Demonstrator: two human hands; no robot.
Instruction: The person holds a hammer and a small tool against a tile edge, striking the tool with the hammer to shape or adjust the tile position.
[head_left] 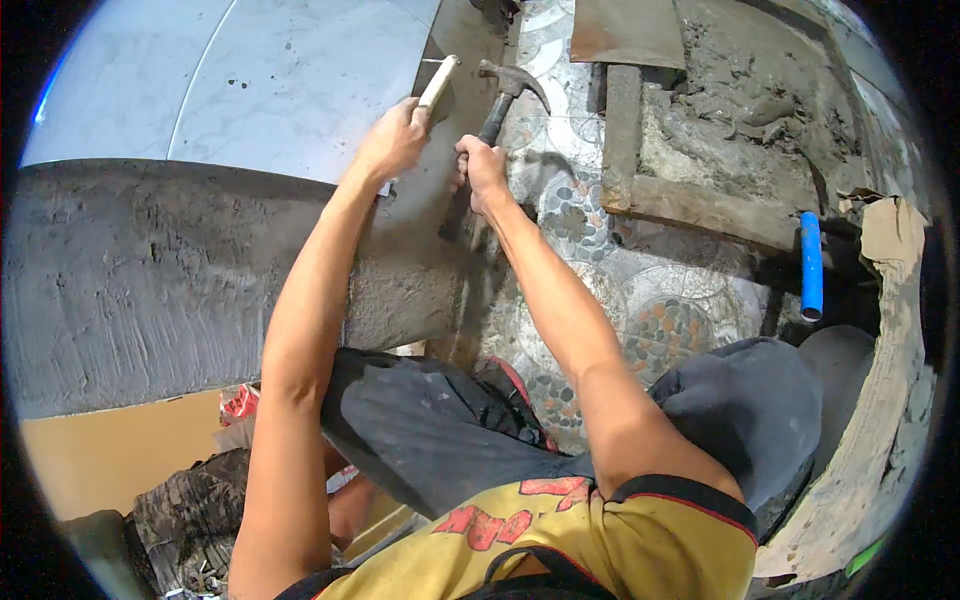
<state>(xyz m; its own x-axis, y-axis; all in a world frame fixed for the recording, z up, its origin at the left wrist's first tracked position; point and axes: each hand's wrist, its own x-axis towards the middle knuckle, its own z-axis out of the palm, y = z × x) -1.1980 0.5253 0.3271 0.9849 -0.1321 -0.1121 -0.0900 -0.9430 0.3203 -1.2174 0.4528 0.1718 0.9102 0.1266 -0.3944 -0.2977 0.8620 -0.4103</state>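
My left hand [392,145] is closed around a narrow white strip [438,82], whose upper end sticks out past my fingers. It is held over the edge of the grey tiled surface [270,80]; what the strip is made of I cannot tell. To its right, my right hand [483,172] grips a claw hammer [494,118] by its dark handle. The hammer's head points away from me, and the handle's lower end shows below my fist. Grey mortar-covered ledge [415,270] lies beneath both hands.
Wet mortar [770,110] fills a wooden-framed trough [700,205] at the far right. A blue tube [811,265] stands by its near corner, beside torn cardboard [890,260]. Patterned floor tiles [660,290] run between my knees. Camouflage fabric [195,515] lies at lower left.
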